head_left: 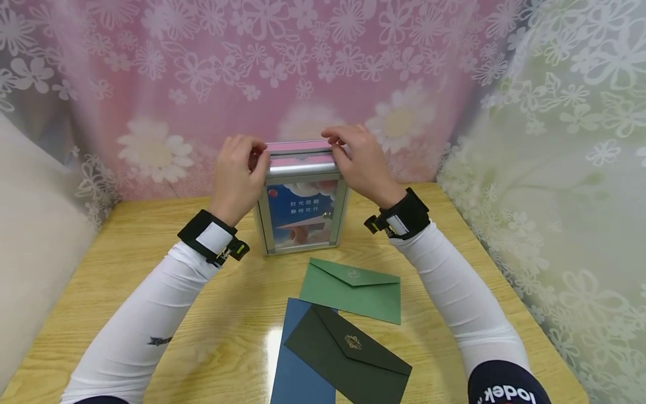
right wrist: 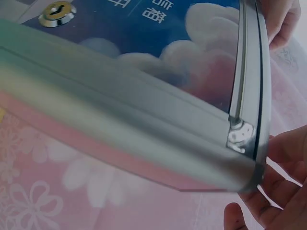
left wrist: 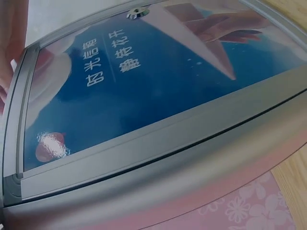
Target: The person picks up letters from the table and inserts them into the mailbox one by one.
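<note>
A silver-framed letter box (head_left: 303, 164) stands upright on the table. It has pink strips along its top, a dark slot between them, and a blue picture door with a keyhole lock (right wrist: 57, 13). At its top left corner, my left hand (head_left: 237, 177) holds the edge between thumb and bent fingers. My right hand (head_left: 364, 164) grips the top right corner likewise; in the right wrist view its fingers (right wrist: 273, 191) curve around the corner. The left wrist view shows the box door (left wrist: 134, 91) close up, with my left hand almost wholly out of frame.
In front of the box lie a light green envelope (head_left: 353, 297), a dark green envelope (head_left: 353, 353) and, partly beneath that one, a blue envelope (head_left: 298, 365). The wooden table (head_left: 212, 314) meets a pink floral curtain (head_left: 303, 67) behind and a pale floral curtain (head_left: 570, 168) at right.
</note>
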`<state>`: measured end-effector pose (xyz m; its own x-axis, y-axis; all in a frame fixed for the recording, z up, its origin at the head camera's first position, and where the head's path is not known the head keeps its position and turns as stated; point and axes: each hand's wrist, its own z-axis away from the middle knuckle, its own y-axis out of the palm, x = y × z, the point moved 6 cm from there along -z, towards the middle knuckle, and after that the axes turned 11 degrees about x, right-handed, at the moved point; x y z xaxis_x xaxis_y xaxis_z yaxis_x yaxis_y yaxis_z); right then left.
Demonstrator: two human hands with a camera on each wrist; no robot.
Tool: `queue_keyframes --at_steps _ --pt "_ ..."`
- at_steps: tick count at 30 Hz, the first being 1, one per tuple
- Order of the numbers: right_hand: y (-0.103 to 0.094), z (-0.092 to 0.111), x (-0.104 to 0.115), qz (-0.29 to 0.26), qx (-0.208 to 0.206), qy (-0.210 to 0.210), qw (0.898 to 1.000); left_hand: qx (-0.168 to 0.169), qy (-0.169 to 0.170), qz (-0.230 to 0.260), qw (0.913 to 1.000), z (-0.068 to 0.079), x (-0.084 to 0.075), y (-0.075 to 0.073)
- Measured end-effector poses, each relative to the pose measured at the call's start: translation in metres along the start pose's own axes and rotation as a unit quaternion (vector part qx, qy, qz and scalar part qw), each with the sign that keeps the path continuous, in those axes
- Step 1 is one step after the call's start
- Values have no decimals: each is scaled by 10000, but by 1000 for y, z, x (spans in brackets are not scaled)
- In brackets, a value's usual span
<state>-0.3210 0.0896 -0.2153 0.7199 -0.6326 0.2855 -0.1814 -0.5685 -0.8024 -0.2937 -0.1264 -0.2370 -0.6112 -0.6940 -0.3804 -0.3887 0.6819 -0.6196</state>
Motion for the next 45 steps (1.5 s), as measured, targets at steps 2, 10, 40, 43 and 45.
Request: queue_keyframes --at_steps 2,10,40,43,45 --pt "-3 6 -1 -53 -57 -36 10000 -114 156 -34 9998 8 -3 -3" --pt "-13 39 -13 -417 -269 -64 9987 -337 1059 -297 9934 43 -19 -7" --pt "28 165 -66 -17 1159 1021 9880 4706 1181 -959 8691 138 -65 182" --pt "30 169 -67 35 1207 1031 9873 4892 1071 -1007 8597 138 -69 192" --pt "31 171 -68 69 1213 1052 9870 4985 1020 -1037 8546 139 -70 199"
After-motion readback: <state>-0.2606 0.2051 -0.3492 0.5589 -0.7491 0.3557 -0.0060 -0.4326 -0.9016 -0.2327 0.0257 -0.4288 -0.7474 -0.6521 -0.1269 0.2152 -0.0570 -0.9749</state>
